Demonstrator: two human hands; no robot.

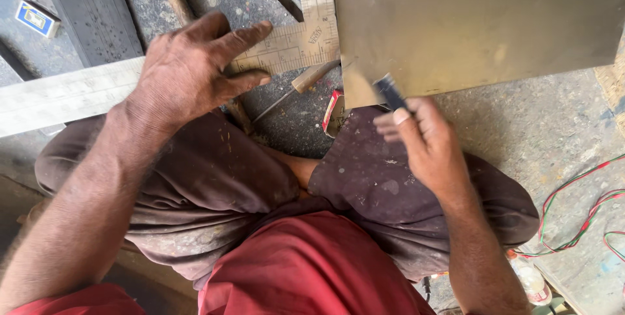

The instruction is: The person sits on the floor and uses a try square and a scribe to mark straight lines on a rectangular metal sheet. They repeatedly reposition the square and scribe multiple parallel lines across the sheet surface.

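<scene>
My left hand [185,71] lies spread open, pressing a steel square ruler [296,41] flat on the floor [553,126]. My right hand [426,142] is closed around a dark blue marker [390,92], its tip at the lower edge of the metal sheet [475,22], beside a wooden-handled tool [306,80].

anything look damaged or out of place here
The metal sheet has a bent, uneven corner by the right hand, which holds a dark tool. Red and green wires trail loose across the floor.
</scene>
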